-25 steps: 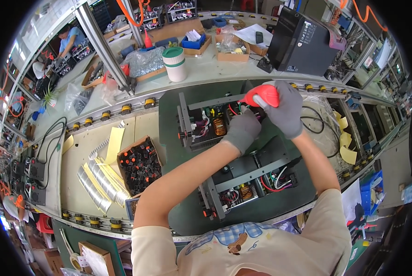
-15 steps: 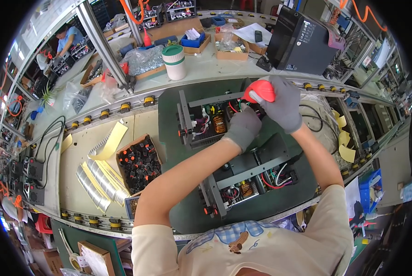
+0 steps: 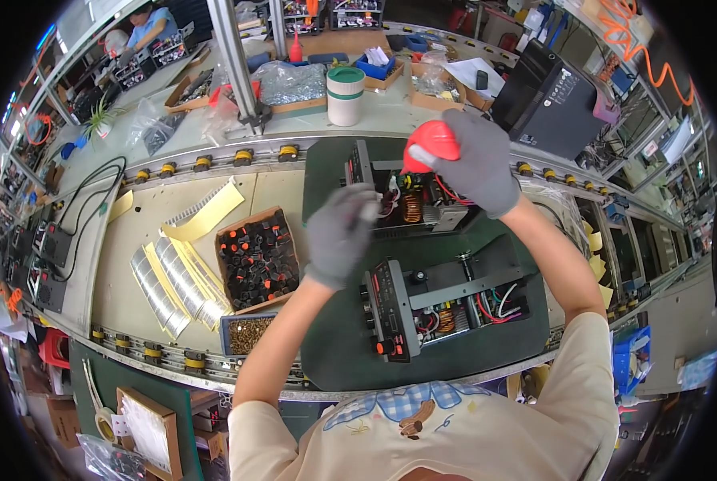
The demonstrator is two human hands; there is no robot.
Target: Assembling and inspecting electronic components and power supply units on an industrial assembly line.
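Observation:
My right hand (image 3: 480, 163), in a grey glove, is closed round a red rounded plastic object (image 3: 432, 144), whose kind I cannot make out. It is held above the far open machine chassis (image 3: 455, 218), which shows a copper coil and coloured wires. My gloved left hand (image 3: 338, 236) is at the left end of that chassis, near its front panel; its fingers are smeared by motion, so a grip cannot be told. Closer to me, a second open chassis (image 3: 447, 293) lies on the dark green mat (image 3: 334, 353), its panel with orange-marked knobs facing left.
Left of the mat are a carton (image 3: 258, 305) of black and orange knobs, a blue tray (image 3: 246, 335) of small brass-coloured parts, and silver label sheets (image 3: 162, 276). Behind the roller rail stand a white jar with green lid (image 3: 345, 96) and a black computer case (image 3: 555, 96).
My left hand has moved left, off the far chassis's inside to its front panel. My right hand has shifted slightly left and up with the red object. The view has shifted and both chassis appear turned.

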